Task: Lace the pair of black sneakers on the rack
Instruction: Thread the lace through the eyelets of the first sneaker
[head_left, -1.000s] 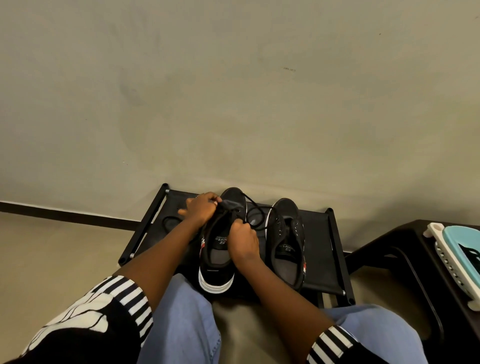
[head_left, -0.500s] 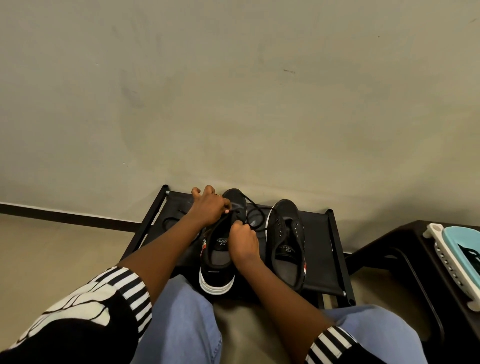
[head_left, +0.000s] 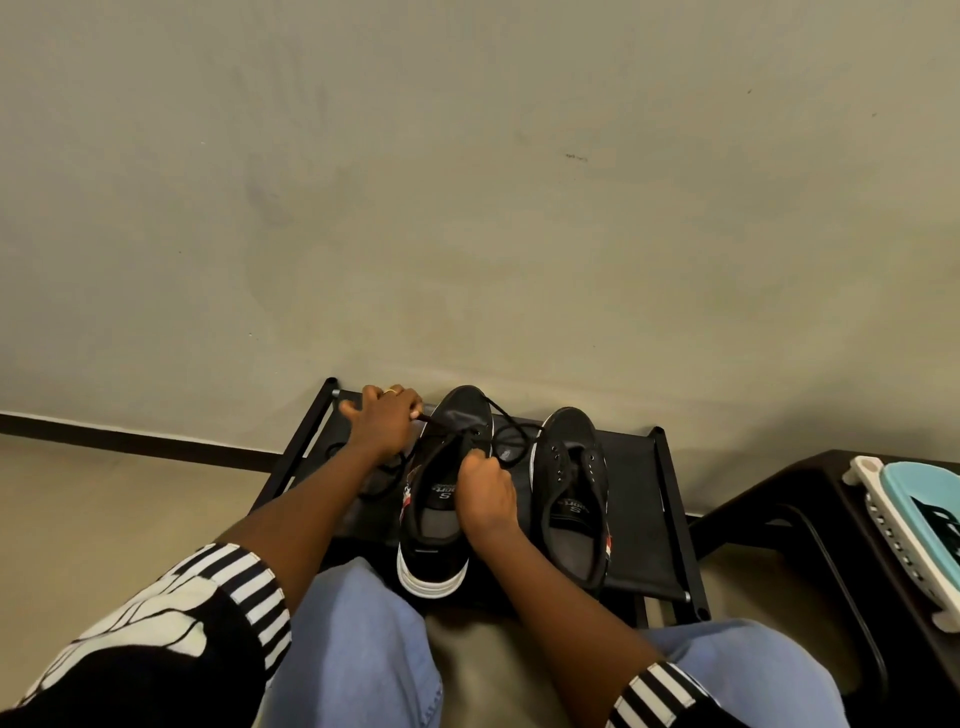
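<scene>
Two black sneakers stand side by side on a low black rack (head_left: 649, 499) against the wall. The left sneaker (head_left: 441, 551) has a white sole at its heel and a black lace (head_left: 511, 428) running from its eyelets in a loop to the right. My left hand (head_left: 384, 423) is left of the toe, pinching one lace end and holding it taut. My right hand (head_left: 485, 493) rests over the shoe's opening, fingers closed on the lace by the eyelets. The right sneaker (head_left: 571, 493) stands untouched with bare eyelets.
A second black lace (head_left: 387, 475) lies on the rack's left side, partly under my left arm. A dark stool (head_left: 810, 519) stands at the right with a light blue and white tray (head_left: 914, 525) on it. My jeans-clad knees are below the rack.
My left hand has moved left and away from the toe, drawing the lace end out taut. My right hand stays at the eyelets of the left sneaker.
</scene>
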